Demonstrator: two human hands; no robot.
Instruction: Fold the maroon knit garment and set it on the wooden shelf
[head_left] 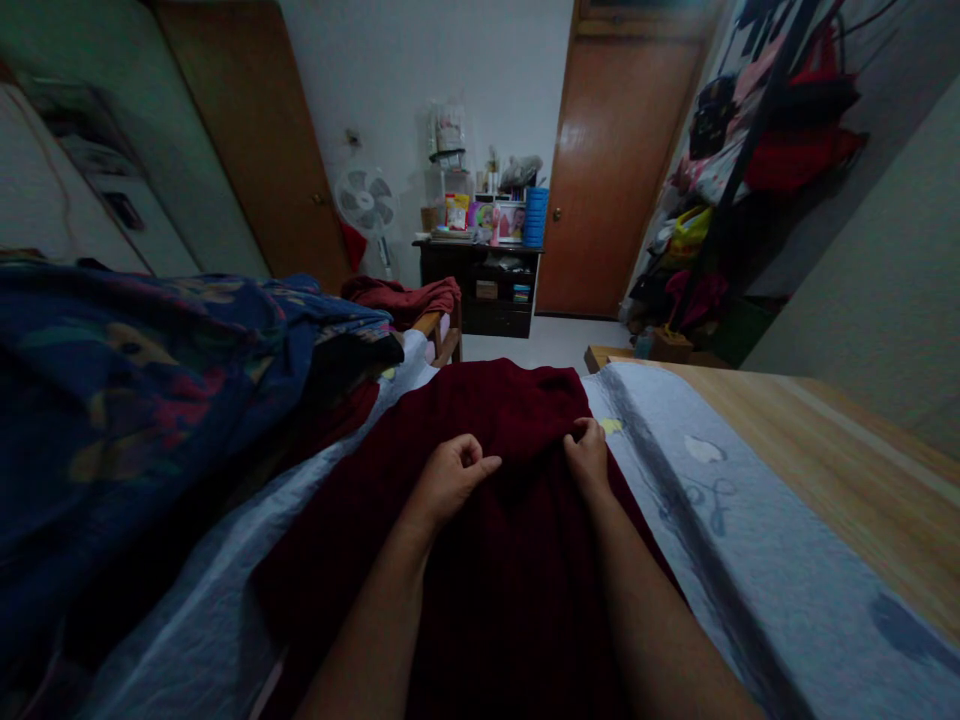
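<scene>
A dark red garment (517, 560) lies spread over a pale patterned sheet (697, 490) in front of me, with soft folds near its far end. Over its middle is my left hand (454, 474), with curled fingers and the thumb stretched out apart from them; no cloth shows between them. My right hand (587, 456) pinches the garment near its far right edge, where the cloth is gathered under the fingers. What kind of garment it is cannot be made out.
A blue flowered cloth (172, 390) is heaped at the left. Bare wood board (847, 440) runs along the right. Beyond stand a reddish cloth (409, 298) on a wooden frame, a fan (366, 200), a dark cabinet (480, 290) and a wooden door (600, 170). Bags (802, 150) hang at the right.
</scene>
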